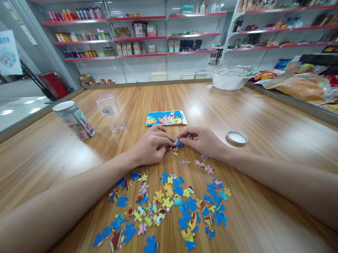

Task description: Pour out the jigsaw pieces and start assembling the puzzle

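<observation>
My left hand (149, 146) and right hand (202, 141) meet mid-worktop (271, 212), fingers of both pinched on a small cluster of joined pieces (175, 144), pressed flat so they lock. Loose pieces (168, 205) lie spread face up nearer me, the reference picture (165, 118) just beyond, the empty jar (111, 113) far left and its lid (237, 137) at right.

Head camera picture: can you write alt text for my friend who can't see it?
Two bare hands, left hand and right hand, pinch small puzzle pieces together over a wooden table. Loose pieces lie scattered nearer the camera. Behind them are a picture card, an empty clear jar, a closed jar and a lid.
</observation>
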Tool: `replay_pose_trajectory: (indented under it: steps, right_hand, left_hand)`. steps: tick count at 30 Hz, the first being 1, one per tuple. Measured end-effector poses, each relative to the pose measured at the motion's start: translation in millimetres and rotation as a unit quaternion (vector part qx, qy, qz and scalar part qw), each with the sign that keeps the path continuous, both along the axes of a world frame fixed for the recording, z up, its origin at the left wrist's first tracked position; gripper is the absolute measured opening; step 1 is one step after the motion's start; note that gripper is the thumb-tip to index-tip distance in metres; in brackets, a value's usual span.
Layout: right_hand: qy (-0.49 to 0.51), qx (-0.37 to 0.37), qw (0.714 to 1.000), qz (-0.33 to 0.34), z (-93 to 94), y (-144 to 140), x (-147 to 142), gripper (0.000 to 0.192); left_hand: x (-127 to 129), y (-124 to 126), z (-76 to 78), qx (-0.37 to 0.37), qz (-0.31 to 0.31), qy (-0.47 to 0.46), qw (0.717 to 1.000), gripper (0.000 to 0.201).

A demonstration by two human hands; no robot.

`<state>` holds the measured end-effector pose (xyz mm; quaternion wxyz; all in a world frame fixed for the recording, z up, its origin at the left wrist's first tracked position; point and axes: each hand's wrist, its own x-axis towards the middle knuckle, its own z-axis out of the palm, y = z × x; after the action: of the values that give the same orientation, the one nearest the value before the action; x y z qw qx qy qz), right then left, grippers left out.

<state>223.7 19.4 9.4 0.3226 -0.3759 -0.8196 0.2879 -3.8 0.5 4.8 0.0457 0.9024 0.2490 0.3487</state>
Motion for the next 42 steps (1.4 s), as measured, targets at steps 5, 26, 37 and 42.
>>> replay_pose_trajectory:
  steps: [5,26,37,42]
  right_hand:
    - [-0.049,0.066,0.997,0.012,3.6,-5.6,-0.8,0.017]
    - [-0.087,0.145,0.985,0.036,4.1,-7.3,5.5,0.018]
    - [-0.078,0.149,0.984,0.055,-0.3,-4.8,6.2,0.018]
    - [-0.083,0.14,0.985,0.055,1.2,-5.6,7.3,0.018]
  left_hand:
    - [-0.2,0.1,-0.1,0.0,0.002,-0.002,1.0,0.038]
    - [-0.1,0.7,-1.3,-0.015,-0.005,0.001,1.0,0.04]
    - [-2.1,1.4,-1.8,0.023,-0.007,-0.011,1.0,0.047]
    - [-0.5,3.0,-2.9,0.012,-0.02,0.01,1.0,0.044]
